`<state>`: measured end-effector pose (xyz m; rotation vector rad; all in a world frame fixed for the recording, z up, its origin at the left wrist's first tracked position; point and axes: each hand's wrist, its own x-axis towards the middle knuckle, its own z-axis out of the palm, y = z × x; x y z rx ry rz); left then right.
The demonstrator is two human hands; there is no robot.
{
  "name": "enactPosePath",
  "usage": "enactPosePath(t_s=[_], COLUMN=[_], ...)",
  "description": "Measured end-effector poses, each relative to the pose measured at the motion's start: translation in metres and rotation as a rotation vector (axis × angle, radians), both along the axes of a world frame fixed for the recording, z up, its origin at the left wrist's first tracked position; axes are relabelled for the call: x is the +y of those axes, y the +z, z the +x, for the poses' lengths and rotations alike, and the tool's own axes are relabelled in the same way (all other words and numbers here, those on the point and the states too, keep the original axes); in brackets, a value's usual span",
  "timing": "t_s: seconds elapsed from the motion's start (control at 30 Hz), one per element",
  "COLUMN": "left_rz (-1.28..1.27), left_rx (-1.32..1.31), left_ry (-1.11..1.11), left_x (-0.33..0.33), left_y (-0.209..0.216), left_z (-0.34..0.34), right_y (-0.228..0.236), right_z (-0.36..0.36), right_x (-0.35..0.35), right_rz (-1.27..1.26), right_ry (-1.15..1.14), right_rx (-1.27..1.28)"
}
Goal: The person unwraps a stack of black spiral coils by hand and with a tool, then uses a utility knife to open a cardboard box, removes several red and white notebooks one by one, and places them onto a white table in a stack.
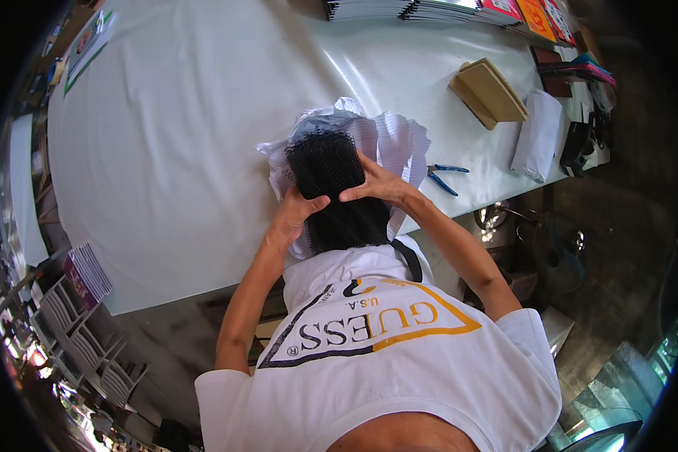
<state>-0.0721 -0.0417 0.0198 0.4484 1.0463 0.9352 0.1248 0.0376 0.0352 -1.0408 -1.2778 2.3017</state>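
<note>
A thick block of black binding wires (325, 160), set in rows of small loops, stands out of crumpled white paper (405, 143) at the table's near edge. On its left side my left hand (297, 214) is closed, thumb across the front. My right hand (380, 184) grips the right side, its thumb pointing toward the left one. Both hands' other fingers are partly hidden behind the wires. The lower part of the block reaches down close to my shirt. Just right of the paper lie pliers (446, 176) with blue handles, jaws toward the paper.
A pale sheet covers the table (166, 151). To the right are an open brown cardboard box (490, 92) and a white wrapped packet (538, 135). Stacked notebooks (429, 9) line the far edge. Stacked white chairs (90, 339) stand at the lower left, and a fan (550, 245) at the right.
</note>
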Motion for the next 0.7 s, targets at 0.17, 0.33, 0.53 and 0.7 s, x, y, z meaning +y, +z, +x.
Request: enactPosePath(t_s=[0.17, 0.33, 0.53, 0.7], left_rz=[0.113, 0.548, 0.833, 1.061], left_rx=[0.094, 0.433, 0.696, 0.632], left_ry=[0.085, -0.009, 0.031, 0.317], left_x=[-0.003, 0.001, 0.019, 0.058], left_y=[0.031, 0.076, 0.109, 0.133], left_z=[-0.002, -0.036, -0.072, -0.037], right_y=[0.035, 0.075, 0.142, 0.218], right_z=[-0.011, -0.041, -0.077, -0.05], right_x=[0.001, 0.025, 0.077, 0.085], right_rz=[0.175, 0.679, 1.236, 1.545], right_ry=[0.005, 0.079, 0.147, 0.247], right_rx=[-0.062, 0.234, 0.507, 0.456])
